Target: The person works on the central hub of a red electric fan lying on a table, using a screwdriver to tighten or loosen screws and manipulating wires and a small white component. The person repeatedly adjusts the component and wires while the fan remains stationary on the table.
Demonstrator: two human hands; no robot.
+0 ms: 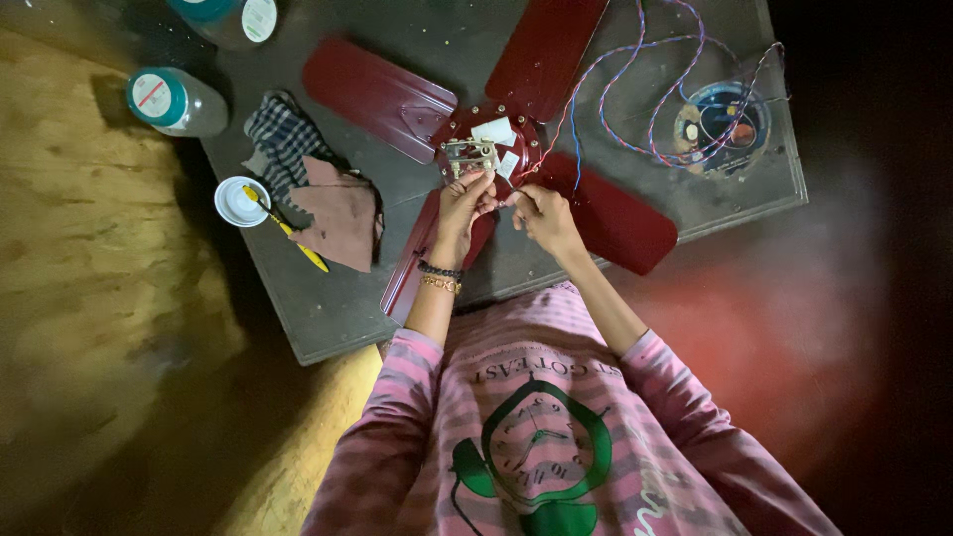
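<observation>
**Ceiling fan hub, hands at the centre**

Dark red fan (496,149) lies mid-bench (328,318). Left hand (465,201) pinches the metal bracket (470,154); right hand (541,213) pinches thin wires (645,89) (fragile, limp). Blades look stiff, probably heavy; best held by the hub.

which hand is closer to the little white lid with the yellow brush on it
Left. The left hand at the fan hub is on the same side as the white lid; the right hand is farther beyond it.
</observation>
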